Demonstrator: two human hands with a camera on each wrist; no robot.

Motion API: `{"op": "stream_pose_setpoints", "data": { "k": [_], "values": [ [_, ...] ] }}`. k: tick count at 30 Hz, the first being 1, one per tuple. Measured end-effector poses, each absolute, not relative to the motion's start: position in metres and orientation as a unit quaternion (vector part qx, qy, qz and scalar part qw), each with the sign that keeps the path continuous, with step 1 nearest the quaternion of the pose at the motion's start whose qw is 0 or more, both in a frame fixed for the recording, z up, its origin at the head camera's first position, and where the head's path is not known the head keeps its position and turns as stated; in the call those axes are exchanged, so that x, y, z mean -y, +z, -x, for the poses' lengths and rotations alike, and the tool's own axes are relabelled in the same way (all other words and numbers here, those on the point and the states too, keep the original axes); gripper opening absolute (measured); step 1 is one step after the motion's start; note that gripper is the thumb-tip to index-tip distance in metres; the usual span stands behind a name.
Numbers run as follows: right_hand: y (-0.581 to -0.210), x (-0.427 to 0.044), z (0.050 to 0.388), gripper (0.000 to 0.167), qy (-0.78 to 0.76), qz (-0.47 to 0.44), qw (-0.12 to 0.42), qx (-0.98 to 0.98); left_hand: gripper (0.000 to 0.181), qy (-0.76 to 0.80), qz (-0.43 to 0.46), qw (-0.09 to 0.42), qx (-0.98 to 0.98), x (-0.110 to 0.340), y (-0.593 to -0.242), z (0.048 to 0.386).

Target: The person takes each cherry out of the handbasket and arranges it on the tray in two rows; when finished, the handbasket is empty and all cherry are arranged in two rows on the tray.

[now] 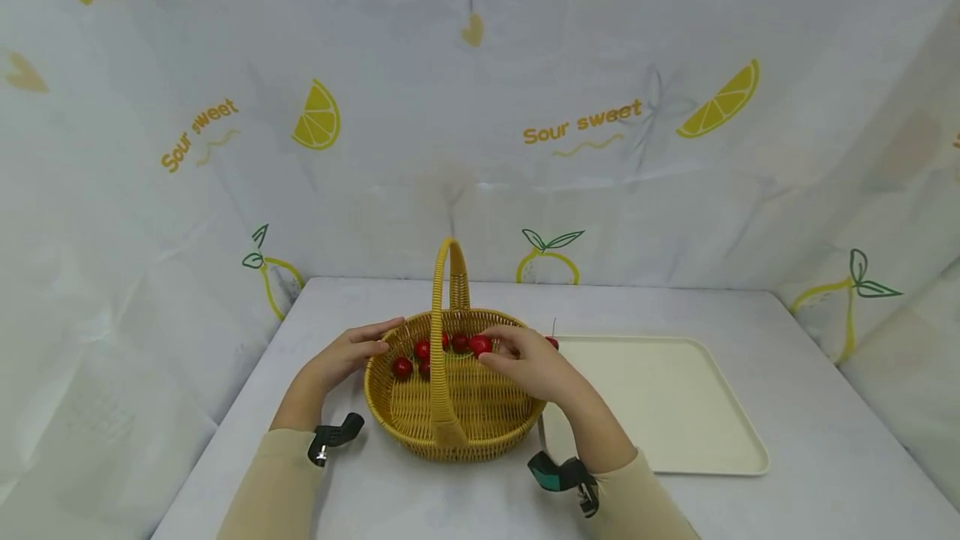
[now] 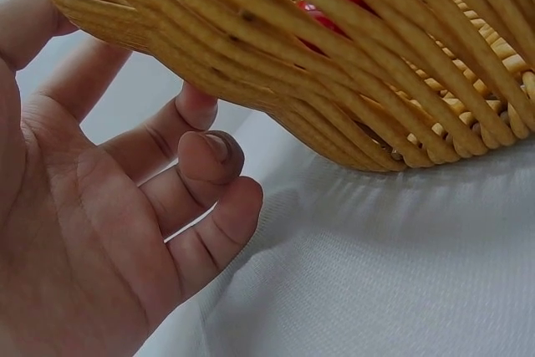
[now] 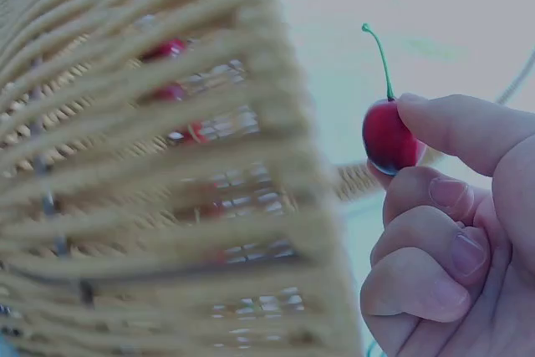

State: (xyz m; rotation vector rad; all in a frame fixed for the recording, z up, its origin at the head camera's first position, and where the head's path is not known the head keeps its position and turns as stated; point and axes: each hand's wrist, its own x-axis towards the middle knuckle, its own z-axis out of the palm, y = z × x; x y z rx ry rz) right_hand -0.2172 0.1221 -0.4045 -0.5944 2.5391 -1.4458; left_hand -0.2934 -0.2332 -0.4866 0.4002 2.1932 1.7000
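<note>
1. We see the right hand (image 1: 528, 361) pinching a red cherry (image 1: 480, 346) between thumb and forefinger; its other fingers curl in toward the palm.
2. That cherry sits right at the fingertips, to the left of the hand in the head view, over the opening of the woven basket (image 1: 480, 446) and just right of its tall handle (image 1: 439, 357).
3. In the right wrist view we find it apart from the basket wall, its green stem (image 3: 381, 60) projecting past the thumb tip.
4. We see the left hand (image 1: 345, 357) with loose, spread fingers, thumb and forefinger touching the basket's left rim, well apart from the pinched cherry.
5. Between the two hands, we spot more cherries (image 1: 402, 368) inside the basket, mostly left of the handle.
6. Just beyond the right hand, a partly hidden stemmed cherry (image 1: 552, 342) shows at the far left corner of the cream tray (image 1: 660, 407), which lies beside the basket on the white table (image 1: 817, 407).
</note>
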Motion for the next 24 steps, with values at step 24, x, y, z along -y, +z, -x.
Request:
{"op": "stream_pose_setpoints", "data": {
  "k": [24],
  "values": [
    [-0.409,-0.155,0.227,0.031,-0.438,0.232,0.098,-0.863,0.058,0.594,-0.157,0.169,-0.771,0.235,-0.486,0.293]
  ]
}}
